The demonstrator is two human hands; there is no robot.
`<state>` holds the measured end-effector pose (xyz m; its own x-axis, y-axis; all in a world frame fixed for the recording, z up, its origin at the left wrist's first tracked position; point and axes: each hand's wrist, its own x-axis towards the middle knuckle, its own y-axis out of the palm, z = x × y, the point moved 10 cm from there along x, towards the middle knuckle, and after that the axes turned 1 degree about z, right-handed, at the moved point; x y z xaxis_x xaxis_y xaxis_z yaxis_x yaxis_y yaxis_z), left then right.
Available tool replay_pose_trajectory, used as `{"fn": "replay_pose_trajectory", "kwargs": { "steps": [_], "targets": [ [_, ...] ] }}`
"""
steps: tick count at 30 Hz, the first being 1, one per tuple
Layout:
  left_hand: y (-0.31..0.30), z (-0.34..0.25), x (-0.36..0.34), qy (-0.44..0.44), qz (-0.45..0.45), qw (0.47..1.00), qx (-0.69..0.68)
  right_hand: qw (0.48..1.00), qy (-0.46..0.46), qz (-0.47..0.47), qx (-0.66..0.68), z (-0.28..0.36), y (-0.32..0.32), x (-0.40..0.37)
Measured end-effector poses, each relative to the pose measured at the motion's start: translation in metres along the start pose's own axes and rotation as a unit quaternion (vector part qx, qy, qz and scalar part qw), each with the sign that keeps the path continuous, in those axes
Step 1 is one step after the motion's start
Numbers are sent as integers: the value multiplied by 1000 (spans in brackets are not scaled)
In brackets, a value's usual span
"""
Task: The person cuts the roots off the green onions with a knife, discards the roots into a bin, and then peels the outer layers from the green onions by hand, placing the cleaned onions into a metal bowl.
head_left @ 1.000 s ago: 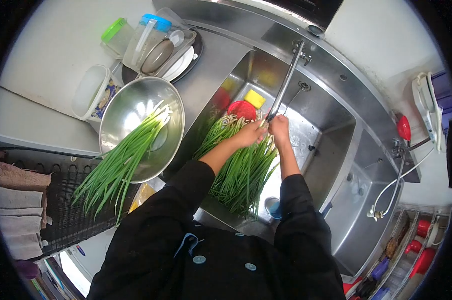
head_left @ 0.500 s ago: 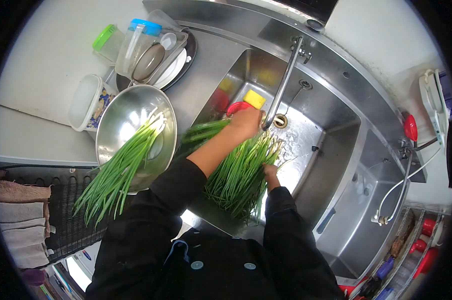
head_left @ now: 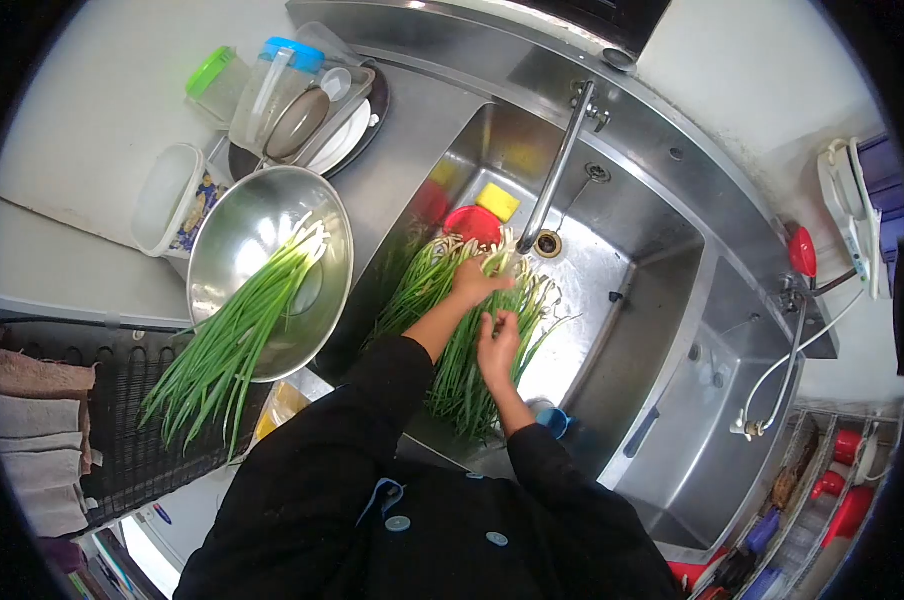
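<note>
A large heap of spring onions lies in the steel sink, white root ends toward the tap. My left hand is closed around some of them near their white ends, just below the spout. Lower in the heap, my right hand has its fingers curled in among the green stalks; what they grip, if anything, is hidden. Another bunch of spring onions rests in a steel bowl on the left, its green tips hanging over the rim.
A yellow sponge and a red round dish sit at the sink's far end. A blue cup stands by my right sleeve. Jugs with a blue lid and a green lid stand behind the bowl. A second basin adjoins on the right.
My left hand has come down from beside the spout onto the root ends. The right hand has moved left and inward from the heap's edge. The red dish and blue cup show more now.
</note>
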<state>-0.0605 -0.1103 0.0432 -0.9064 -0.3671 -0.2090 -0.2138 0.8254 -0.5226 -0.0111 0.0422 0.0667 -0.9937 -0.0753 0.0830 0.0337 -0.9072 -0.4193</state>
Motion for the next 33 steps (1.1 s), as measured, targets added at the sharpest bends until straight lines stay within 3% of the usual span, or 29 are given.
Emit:
{"fn": "replay_pose_trajectory", "kwargs": {
  "steps": [1,2,4,6,9,11,14,16,20,22,23,27,31,33],
  "targets": [
    [2,19,4,-28,-7,996,-84,998,-10,56,18,11,10,-1],
    [-3,20,3,-27,-10,996,-85,993,-21,111,37,20,20,-1],
    [-19,18,2,6,-21,978,-209,988,-39,140,55,32,19,14],
    [-30,17,-4,-40,16,980,-193,998,-50,-27,16,30,-16,46],
    [-32,-8,-21,0,125,978,-164,996,-85,-27,30,45,-9,82],
    [-35,-12,-26,1,117,977,-181,943,38,197,264,34,43,89],
    [-40,-8,-30,7,69,972,-224,943,87,209,245,35,59,87],
    [-35,-11,-33,47,90,985,-136,945,111,212,222,35,62,84],
    [-51,-15,-45,19,53,997,-48,949,159,215,168,18,61,82],
    [-52,7,-39,-9,41,999,-24,905,174,290,260,5,73,80],
    [-56,18,-38,-37,29,999,1,891,165,355,232,5,76,78],
    [-65,17,-41,2,0,1000,24,883,136,425,144,-14,72,73],
    [-61,11,-48,-9,-5,1000,25,890,129,411,148,-24,68,71],
    [-57,15,-49,-21,-5,1000,19,918,109,366,109,-31,64,76]
  ]
}}
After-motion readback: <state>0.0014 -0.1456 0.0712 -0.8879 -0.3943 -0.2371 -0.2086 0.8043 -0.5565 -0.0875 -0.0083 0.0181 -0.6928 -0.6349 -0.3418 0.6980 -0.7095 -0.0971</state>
